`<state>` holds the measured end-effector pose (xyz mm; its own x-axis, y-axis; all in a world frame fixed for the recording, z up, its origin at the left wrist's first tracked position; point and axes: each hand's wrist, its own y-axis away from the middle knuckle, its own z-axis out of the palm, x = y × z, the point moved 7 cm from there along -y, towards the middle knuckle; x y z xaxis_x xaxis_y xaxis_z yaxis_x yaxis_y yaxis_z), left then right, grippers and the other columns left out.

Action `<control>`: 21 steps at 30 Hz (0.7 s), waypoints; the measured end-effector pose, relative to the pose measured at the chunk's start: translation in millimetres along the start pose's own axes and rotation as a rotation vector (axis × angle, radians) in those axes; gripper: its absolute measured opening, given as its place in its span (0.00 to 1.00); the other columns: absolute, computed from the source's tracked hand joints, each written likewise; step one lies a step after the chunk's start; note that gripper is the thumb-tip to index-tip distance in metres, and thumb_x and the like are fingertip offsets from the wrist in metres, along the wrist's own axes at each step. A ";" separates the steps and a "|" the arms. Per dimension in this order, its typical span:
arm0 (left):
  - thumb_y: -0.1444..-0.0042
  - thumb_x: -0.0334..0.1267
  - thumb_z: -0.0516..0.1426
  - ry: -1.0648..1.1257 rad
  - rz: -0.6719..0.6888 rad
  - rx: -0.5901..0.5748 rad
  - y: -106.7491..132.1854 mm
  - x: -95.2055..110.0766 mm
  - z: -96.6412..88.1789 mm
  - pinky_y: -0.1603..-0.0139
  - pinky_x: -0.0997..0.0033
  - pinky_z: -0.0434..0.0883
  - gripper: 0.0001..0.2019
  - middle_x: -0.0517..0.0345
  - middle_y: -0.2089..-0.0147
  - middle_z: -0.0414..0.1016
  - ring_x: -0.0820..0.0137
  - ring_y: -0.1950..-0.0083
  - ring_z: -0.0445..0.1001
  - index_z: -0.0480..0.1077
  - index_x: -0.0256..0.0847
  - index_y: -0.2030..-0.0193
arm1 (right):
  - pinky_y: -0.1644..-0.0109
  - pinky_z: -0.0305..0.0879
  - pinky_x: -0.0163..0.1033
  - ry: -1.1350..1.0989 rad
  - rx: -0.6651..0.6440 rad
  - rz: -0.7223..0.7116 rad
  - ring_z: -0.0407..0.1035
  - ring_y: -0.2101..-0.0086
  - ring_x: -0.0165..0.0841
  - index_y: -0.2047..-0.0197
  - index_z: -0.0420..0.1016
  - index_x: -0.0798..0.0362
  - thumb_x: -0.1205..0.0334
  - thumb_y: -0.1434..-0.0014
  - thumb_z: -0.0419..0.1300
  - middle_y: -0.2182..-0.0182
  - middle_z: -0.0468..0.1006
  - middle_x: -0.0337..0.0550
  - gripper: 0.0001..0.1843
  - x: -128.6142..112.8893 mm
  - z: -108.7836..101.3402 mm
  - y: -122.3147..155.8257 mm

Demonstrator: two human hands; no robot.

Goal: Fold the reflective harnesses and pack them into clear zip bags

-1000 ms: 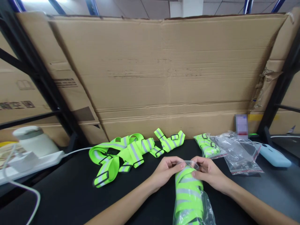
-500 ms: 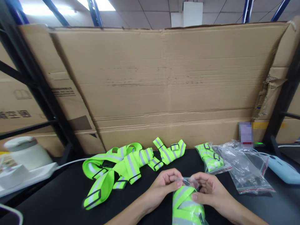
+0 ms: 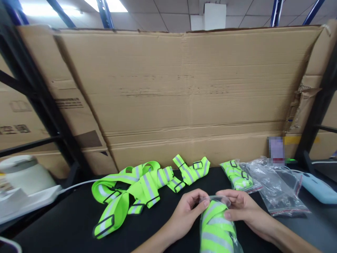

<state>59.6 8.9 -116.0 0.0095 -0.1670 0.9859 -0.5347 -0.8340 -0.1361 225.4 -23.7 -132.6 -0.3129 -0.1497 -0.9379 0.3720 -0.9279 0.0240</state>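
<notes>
A clear plastic bag with a folded neon-green reflective strap inside is between my hands at the front of the table. My left hand pinches the bag's top edge at its left corner. On the other side, my right hand grips the bag's upper right, thumb resting on the front. The bag's lower end runs out of view. Loose green reflective straps with black buckles lie to the left, and a smaller folded strap sits behind my hands.
Behind my right hand lies a filled bag of green strap, beside empty clear zip bags and a light blue device. A white power strip and a pale lidded container stand at left. Cardboard walls the back.
Both hands and the bagged strap have shifted slightly right. The bag's top edge now stands above the strap, and more of the strap's front shows.
</notes>
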 end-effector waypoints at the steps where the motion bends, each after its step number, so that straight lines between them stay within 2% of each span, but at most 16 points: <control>1: 0.41 0.53 0.63 0.009 0.000 0.003 -0.3 -0.1 0.4 0.61 0.72 0.61 0.19 0.60 0.67 0.68 0.72 0.64 0.63 0.72 0.36 0.64 | 0.53 0.65 0.36 -0.007 -0.008 0.016 0.72 0.62 0.32 0.51 0.82 0.50 0.60 0.60 0.80 0.62 0.80 0.40 0.31 -2.3 2.5 1.3; 4: 0.40 0.54 0.62 0.019 -0.002 -0.005 -1.1 -0.3 3.0 0.62 0.72 0.61 0.19 0.60 0.67 0.67 0.72 0.64 0.63 0.71 0.36 0.63 | 0.49 0.63 0.39 -0.003 -0.074 0.008 0.73 0.60 0.34 0.52 0.84 0.52 0.56 0.54 0.78 0.59 0.82 0.45 0.25 -10.4 14.4 5.2; 6: 0.40 0.54 0.62 0.020 -0.009 -0.011 -1.0 -0.4 4.9 0.62 0.72 0.61 0.20 0.60 0.67 0.67 0.72 0.65 0.62 0.71 0.36 0.63 | 0.52 0.62 0.38 0.028 -0.106 -0.016 0.72 0.62 0.33 0.55 0.85 0.55 0.52 0.46 0.73 0.61 0.83 0.47 0.19 -13.8 21.2 6.8; 8: 0.41 0.55 0.62 0.024 -0.022 -0.013 -0.6 -0.5 6.5 0.63 0.72 0.60 0.20 0.60 0.68 0.66 0.72 0.65 0.62 0.71 0.36 0.63 | 0.55 0.61 0.37 0.054 -0.093 -0.029 0.69 0.65 0.31 0.58 0.85 0.56 0.50 0.42 0.70 0.64 0.82 0.45 0.17 -14.3 23.2 7.0; 15: 0.41 0.55 0.62 0.004 -0.011 -0.030 0.3 3.6 11.4 0.62 0.72 0.60 0.20 0.60 0.68 0.67 0.72 0.65 0.62 0.71 0.36 0.65 | 0.56 0.58 0.36 0.066 -0.011 -0.025 0.65 0.65 0.32 0.69 0.83 0.54 0.50 0.45 0.72 0.71 0.75 0.39 0.14 -11.1 13.0 5.9; 21: 0.42 0.54 0.63 0.059 -0.035 0.054 -0.5 3.1 1.2 0.61 0.74 0.63 0.19 0.60 0.66 0.68 0.71 0.64 0.65 0.72 0.37 0.63 | 0.55 0.61 0.39 0.325 -0.041 -0.128 0.66 0.62 0.36 0.60 0.82 0.53 0.44 0.40 0.65 0.65 0.75 0.42 0.19 -20.0 12.3 3.8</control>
<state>60.9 8.2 -113.0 -0.0228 -0.1074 0.9940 -0.4883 -0.8664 -0.1048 222.3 -28.5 -109.4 -0.0669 0.0900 -0.9937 0.3847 -0.9166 -0.1089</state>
